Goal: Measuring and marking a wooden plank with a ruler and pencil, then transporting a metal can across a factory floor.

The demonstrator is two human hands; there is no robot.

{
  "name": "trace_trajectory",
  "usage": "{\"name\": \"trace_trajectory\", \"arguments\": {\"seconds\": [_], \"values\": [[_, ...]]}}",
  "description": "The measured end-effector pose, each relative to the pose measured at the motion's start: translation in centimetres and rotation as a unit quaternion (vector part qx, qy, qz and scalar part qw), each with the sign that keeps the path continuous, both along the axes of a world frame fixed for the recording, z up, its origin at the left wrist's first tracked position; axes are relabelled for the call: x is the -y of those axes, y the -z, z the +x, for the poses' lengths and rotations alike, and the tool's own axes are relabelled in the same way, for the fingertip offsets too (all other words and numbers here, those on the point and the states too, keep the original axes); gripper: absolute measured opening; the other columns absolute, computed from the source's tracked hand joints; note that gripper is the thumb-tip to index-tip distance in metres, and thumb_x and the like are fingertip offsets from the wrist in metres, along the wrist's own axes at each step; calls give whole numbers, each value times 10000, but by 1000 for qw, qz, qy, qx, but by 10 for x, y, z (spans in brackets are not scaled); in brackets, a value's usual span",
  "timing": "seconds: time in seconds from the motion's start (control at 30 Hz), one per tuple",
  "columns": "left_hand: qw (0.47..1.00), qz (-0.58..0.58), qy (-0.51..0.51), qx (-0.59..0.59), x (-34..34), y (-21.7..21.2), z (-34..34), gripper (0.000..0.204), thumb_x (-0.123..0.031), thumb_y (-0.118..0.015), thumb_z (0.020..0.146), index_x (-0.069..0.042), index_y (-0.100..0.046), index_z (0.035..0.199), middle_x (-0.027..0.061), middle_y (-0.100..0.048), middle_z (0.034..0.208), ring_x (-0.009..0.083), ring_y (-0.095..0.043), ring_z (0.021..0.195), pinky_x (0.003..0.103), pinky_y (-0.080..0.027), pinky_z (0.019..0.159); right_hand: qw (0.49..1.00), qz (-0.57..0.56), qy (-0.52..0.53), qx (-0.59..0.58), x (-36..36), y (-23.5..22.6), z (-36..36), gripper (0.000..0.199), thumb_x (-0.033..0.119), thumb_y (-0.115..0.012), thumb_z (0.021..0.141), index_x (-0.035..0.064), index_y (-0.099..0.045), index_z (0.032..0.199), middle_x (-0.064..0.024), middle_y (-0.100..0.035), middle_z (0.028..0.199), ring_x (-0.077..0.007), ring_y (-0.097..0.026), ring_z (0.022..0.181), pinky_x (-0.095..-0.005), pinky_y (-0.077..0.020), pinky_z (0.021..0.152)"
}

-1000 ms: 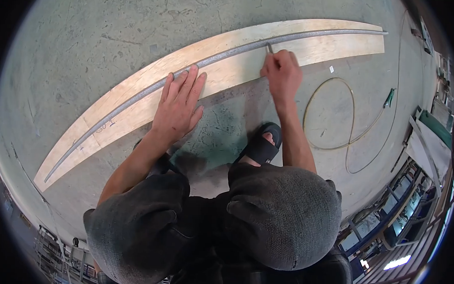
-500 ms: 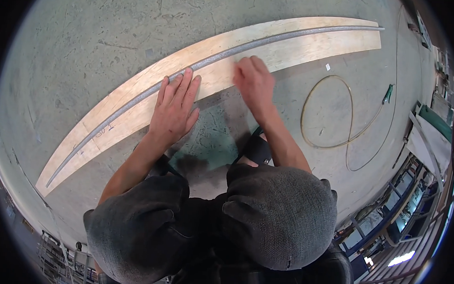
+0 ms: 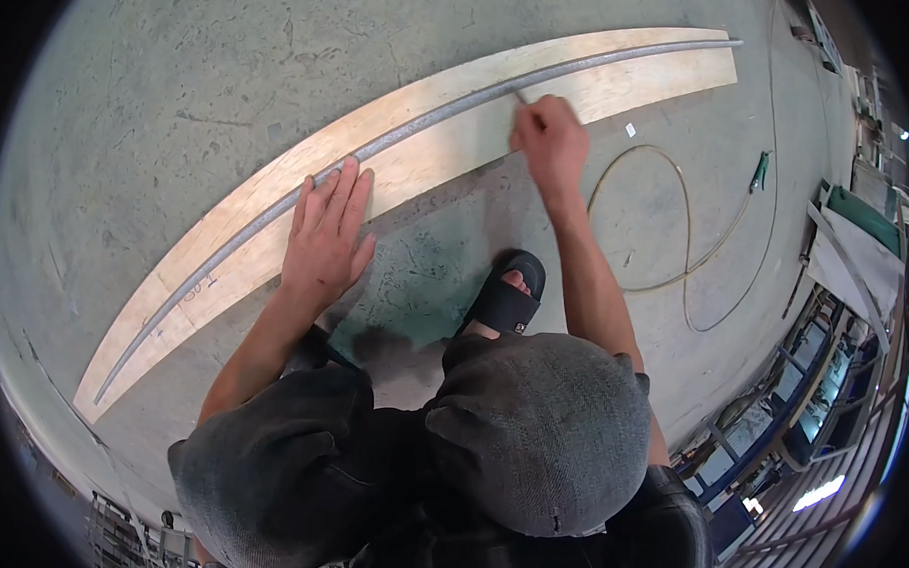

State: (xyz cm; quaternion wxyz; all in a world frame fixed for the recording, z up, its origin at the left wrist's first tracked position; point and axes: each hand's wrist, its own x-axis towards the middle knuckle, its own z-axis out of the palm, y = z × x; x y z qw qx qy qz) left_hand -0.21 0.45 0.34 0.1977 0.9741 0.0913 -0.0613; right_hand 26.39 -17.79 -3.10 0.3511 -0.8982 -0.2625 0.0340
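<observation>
A long plank [image 3: 429, 148] lies on the concrete floor [image 3: 161, 93], running from 8 o'clock to 1 o'clock, a grey rod [image 3: 410, 132] along its middle. The left hand [image 3: 324, 241], its grip released, lies flat on the plank's near edge, fingertips at the rod. The right hand [image 3: 552, 142] is clenched on a thin pencil [image 3: 521, 98] at the rod. A hose [image 3: 667, 221] loops at 3 o'clock; open floor lies beyond the plank's far edge.

Dark grey trousers [image 3: 529, 437] (worn, faded), black open-toed sandal [image 3: 504, 304], bare forearms.
</observation>
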Motion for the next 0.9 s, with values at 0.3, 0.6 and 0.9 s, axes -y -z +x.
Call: {"name": "trace_trajectory", "arguments": {"seconds": [0.3, 0.6, 0.9], "values": [[1000, -6, 0, -1, 1, 1, 3, 817, -243, -725, 854, -35, -349, 1549, 162, -314, 1626, 327, -411, 1404, 530, -270, 1218, 995, -8, -57, 79, -1, -1, -4, 170, 60, -714, 825, 62, -574, 729, -83, -591, 733, -278, -614, 687, -381, -490, 603], [1000, -18, -4, 0, 1, 1, 3, 816, -235, -726, 854, -39, -349, 1551, 154, -325, 1621, 323, -415, 1403, 531, -271, 1217, 989, 9, -94, 110, -3, 6, -7, 129, 25, -673, 839, 57, -599, 739, -79, -578, 695, -239, -631, 675, -352, -494, 604], [999, -30, -38, -12, -20, -10, -35, 794, -173, -739, 818, -26, -398, 1520, 158, -391, 1579, 356, -391, 1417, 524, -298, 1207, 988, 20, 142, 57, 37, -23, 62, 147, 80, -675, 893, 18, -621, 771, -114, -634, 692, -244, -637, 619, -376, -495, 620]]}}
